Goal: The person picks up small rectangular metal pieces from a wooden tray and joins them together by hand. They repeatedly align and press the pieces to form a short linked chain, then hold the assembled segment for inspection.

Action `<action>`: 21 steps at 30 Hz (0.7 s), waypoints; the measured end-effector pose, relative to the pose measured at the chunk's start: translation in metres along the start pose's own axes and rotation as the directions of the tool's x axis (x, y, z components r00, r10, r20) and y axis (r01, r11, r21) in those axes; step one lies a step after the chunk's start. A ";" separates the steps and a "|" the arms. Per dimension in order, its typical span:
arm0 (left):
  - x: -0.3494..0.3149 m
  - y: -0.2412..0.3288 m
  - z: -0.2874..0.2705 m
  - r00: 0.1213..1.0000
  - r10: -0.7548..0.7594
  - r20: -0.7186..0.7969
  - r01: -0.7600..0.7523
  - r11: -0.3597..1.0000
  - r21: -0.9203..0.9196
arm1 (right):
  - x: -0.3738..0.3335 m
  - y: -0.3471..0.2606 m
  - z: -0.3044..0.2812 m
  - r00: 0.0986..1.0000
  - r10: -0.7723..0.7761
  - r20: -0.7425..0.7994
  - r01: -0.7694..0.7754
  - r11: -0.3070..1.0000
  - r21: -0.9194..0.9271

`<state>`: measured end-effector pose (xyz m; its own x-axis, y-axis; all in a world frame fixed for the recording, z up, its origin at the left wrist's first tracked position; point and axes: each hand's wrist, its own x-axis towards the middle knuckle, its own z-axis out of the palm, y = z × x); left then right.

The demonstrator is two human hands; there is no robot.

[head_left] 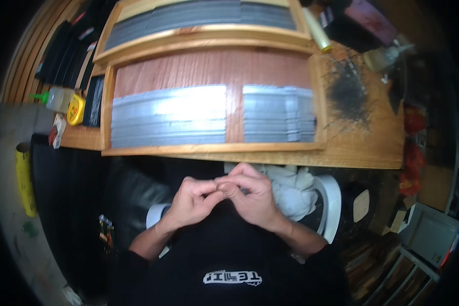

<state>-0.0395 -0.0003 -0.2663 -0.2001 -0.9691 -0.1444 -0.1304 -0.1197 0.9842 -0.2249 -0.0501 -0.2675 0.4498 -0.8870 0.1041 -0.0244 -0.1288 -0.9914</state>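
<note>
My left hand and my right hand meet in front of my body, below the table's near edge. Thumbs and fingers of both are pinched together and touch at the tips. Whatever they hold, if anything, is hidden by the fingers. Just beyond them lies a shallow wooden tray with a reddish-brown wood bottom. Thin grey strips lie in a wide block on its left side, and a narrower block of grey strips sits at its right.
Behind stands a second wooden tray with grey strips. Dark shavings cover the table's right side. At left are a green-tipped bottle and a yellow container. A white cloth lies by a white chair arm.
</note>
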 end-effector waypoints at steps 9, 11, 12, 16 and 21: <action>-0.005 0.000 0.000 1.000 0.003 0.005 -0.003 1.000 0.021 | -0.004 -0.009 -0.005 0.986 0.147 0.077 -0.147 0.989 -0.006; -0.004 0.000 0.002 0.999 0.033 -0.007 -0.033 0.999 0.014 | -0.005 -0.007 -0.006 0.986 0.150 0.079 -0.149 0.989 -0.012; -0.004 0.000 0.002 0.999 0.049 -0.013 -0.049 0.999 0.011 | -0.006 -0.006 -0.006 0.985 0.151 0.080 -0.150 0.989 -0.013; -0.004 -0.006 0.002 0.999 0.054 0.004 -0.054 0.998 0.032 | -0.006 -0.006 -0.006 0.984 0.163 0.077 -0.163 0.987 0.000; -0.005 -0.009 0.003 0.999 0.023 0.022 -0.024 0.999 0.049 | -0.007 -0.005 -0.006 0.983 0.170 0.073 -0.171 0.985 0.006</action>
<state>-0.0400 0.0062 -0.2749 -0.2246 -0.9665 -0.1243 -0.1725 -0.0861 0.9812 -0.2329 -0.0462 -0.2629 0.5028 -0.8614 -0.0720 -0.0954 0.0275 -0.9951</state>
